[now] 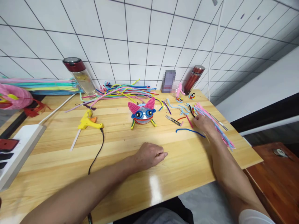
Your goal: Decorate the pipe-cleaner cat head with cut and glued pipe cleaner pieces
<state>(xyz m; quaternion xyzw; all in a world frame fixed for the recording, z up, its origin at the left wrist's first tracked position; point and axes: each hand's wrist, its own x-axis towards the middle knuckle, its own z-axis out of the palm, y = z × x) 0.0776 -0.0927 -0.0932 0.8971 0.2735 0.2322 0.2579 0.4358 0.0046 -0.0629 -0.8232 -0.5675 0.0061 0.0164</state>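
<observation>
My left hand [149, 156] rests on the table in a loose fist, with nothing visible in it. At the right, my right hand [204, 123] pinches a slender black piece [192, 111]; its exact kind is unclear. Beside that hand lies a bundle of pink and light blue pipe cleaners [225, 137]. Thread snips [173, 120], a blue pipe cleaner [190, 131] and short red pieces lie to its left. A small figure [143, 114] with pink ears, blue glasses, a red mouth and yellow-green legs stands mid-table, touched by neither hand.
A yellow glue gun [88, 121] lies on the left, its black cord running to the near edge. Behind are a pile of pipe cleaners [123, 92], a glass bottle [81, 77], a red flask [194, 79] and a blurred phone-like object [168, 81]. A power strip [22, 149] sits far left.
</observation>
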